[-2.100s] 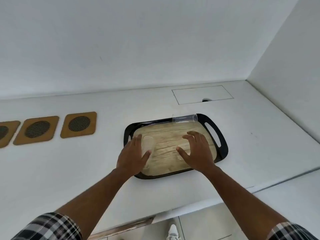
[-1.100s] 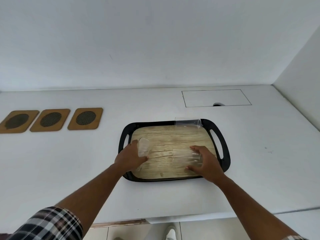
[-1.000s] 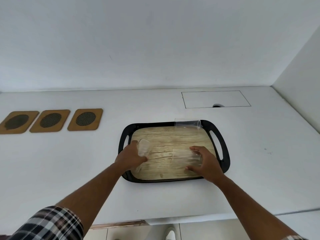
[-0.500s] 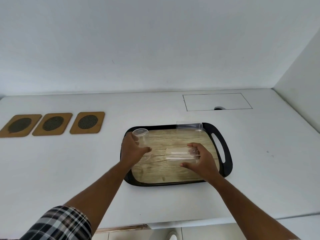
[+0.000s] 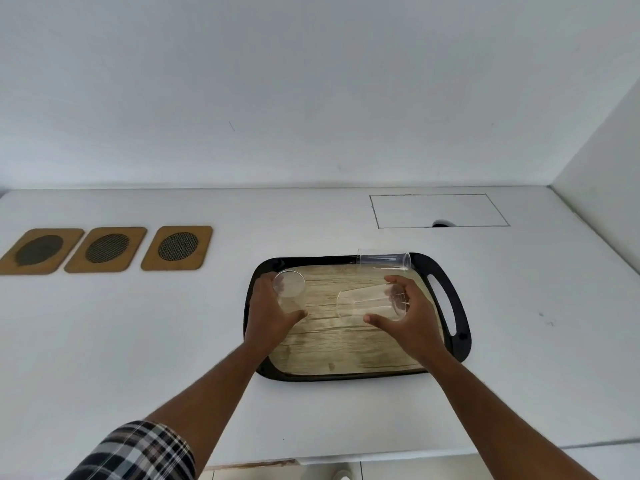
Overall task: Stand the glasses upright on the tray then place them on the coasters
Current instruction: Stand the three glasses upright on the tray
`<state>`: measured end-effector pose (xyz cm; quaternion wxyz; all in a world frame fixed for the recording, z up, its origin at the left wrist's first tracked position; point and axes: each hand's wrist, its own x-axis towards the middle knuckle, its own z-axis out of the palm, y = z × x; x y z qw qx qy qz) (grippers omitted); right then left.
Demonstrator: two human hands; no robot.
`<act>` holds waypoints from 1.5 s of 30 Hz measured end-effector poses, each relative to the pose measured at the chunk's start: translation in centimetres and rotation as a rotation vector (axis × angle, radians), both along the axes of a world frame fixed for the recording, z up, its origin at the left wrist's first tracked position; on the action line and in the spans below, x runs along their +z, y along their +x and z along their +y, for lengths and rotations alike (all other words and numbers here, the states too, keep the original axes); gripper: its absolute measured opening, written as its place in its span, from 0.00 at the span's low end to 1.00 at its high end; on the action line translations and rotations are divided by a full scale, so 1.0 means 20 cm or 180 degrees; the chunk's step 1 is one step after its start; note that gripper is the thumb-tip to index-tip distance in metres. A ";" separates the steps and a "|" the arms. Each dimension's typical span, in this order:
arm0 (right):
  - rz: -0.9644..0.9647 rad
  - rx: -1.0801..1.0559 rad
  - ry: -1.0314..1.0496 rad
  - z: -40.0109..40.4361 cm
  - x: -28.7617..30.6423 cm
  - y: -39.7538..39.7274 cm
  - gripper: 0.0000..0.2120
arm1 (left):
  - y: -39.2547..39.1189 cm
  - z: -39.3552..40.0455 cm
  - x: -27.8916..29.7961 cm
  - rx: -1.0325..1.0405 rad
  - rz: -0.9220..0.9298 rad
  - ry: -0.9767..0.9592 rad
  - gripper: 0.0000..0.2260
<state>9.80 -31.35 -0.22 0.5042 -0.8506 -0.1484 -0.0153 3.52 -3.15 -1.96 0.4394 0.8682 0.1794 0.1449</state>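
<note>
A black tray [image 5: 462, 336] with a wood-grain floor sits on the white counter. My left hand [image 5: 268, 315] grips a clear glass [image 5: 289, 289] near the tray's left edge, nearly upright with its mouth up. My right hand [image 5: 408, 318] holds a second clear glass [image 5: 363, 301] on its side above the tray's middle, its mouth pointing left. A third clear glass [image 5: 382, 259] lies on its side along the tray's far rim. Three brown coasters, each with a dark mesh round, lie in a row at the left: [image 5: 38, 250], [image 5: 106, 248], [image 5: 178, 247].
A thin-lined rectangular hatch [image 5: 438, 210] with a small dark notch is set in the counter behind the tray. White walls close the back and right side. The counter's front edge [image 5: 381, 457] runs below my forearms.
Both hands closed on glasses lying on the tray and lifted them. The left glass turned from lying to nearly upright; the right glass rose off the tray floor, still sideways.
</note>
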 end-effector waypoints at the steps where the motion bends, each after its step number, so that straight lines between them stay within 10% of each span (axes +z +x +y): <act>1: -0.0016 -0.0012 0.0018 0.01 0.01 0.00 0.39 | -0.01 0.00 -0.01 0.0010 -0.0015 -0.0001 0.40; 15: -0.0303 0.0088 -0.0555 0.18 0.06 0.05 0.43 | -0.16 0.11 -0.02 -0.0388 -0.0083 0.0167 0.54; 25: -0.0410 0.0085 -0.0725 0.24 0.00 0.06 0.48 | -0.39 0.40 -0.22 0.0266 0.0384 0.0760 0.33; 45: -0.0408 0.0048 -0.0718 0.29 -0.02 0.08 0.48 | -0.48 0.38 -0.40 0.0177 0.1026 0.1790 0.36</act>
